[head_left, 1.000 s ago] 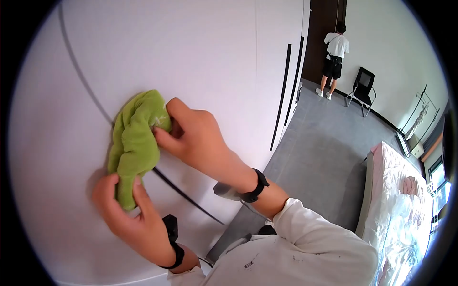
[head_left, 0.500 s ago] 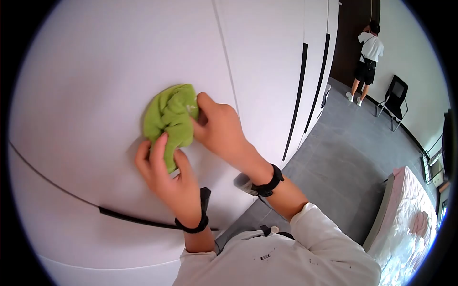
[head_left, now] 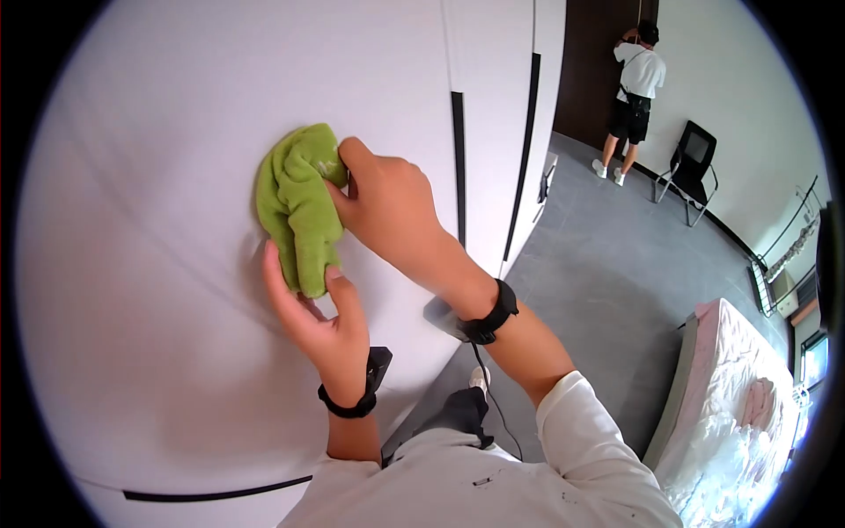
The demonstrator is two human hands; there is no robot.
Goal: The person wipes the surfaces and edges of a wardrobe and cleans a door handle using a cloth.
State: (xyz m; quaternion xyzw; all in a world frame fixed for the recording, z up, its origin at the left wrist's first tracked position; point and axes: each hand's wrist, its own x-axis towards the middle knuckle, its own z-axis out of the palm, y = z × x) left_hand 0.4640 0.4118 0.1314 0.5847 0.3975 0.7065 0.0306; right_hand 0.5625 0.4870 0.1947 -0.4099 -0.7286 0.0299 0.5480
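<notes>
A crumpled green cloth (head_left: 299, 198) is held up in front of the white wardrobe doors (head_left: 158, 290). My right hand (head_left: 387, 202) pinches its right edge between thumb and fingers. Lower down, my left hand (head_left: 315, 312) has its thumb and fingers closed around the cloth's bottom end; some of its fingers are hidden behind the fabric. A dark band is strapped round each of my wrists. Whether the cloth touches the door surface I cannot tell.
Long black handles (head_left: 459, 167) run along the wardrobe doors. Another person (head_left: 641, 79) stands by a dark door at the back. A black chair (head_left: 694, 163) is against the wall, and a bed (head_left: 722, 387) with plastic-wrapped things stands at lower right.
The cloth has been bunched into a longer shape, and my left hand has shifted its hold on the lower end. My view has turned, so the wardrobe handles and room appear further left.
</notes>
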